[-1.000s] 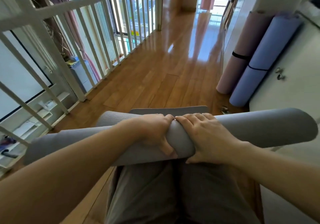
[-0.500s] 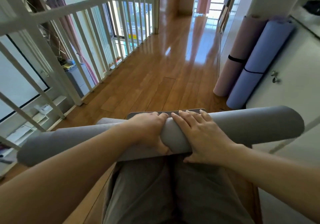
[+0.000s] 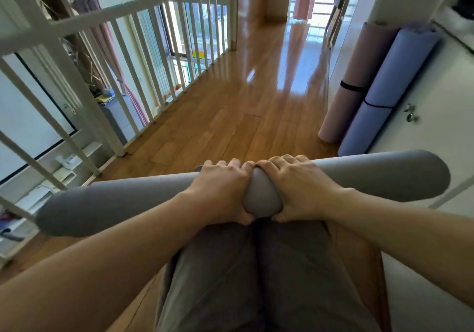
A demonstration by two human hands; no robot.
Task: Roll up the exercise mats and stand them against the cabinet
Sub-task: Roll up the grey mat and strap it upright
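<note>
We find the grey mat [image 3: 359, 177] rolled into a long tube and lying crosswise over the person's thighs, above the grey trousers [image 3: 256, 267], with both ends sticking out past the knees over the wooden floor [image 3: 230, 113]. The left hand [image 3: 220, 190] and right hand [image 3: 302, 185] sit side by side at the middle of the roll, with their knuckles almost touching. On each, the fingers curl over the top and the thumb tucks under the near side, so both hands are clamped on the mat.

We judge this central grip is there to squeeze the coil tight and stop it springing open. Any loose tail would be hidden behind the hands, so we cannot tell whether one remains.

To the right, a pink mat [image 3: 356, 75] and a blue mat [image 3: 389, 85] already lean upright and touching against the white cabinet [image 3: 436, 126]. Each is cinched by a dark band [image 3: 352, 86] that holds its roll shut. We see no such band on the grey one, which probably explains the firm hold. The free stretch of cabinet just beside the blue mat looks like its likely place, well clear of the white railing [image 3: 128, 75] on the left.
</note>
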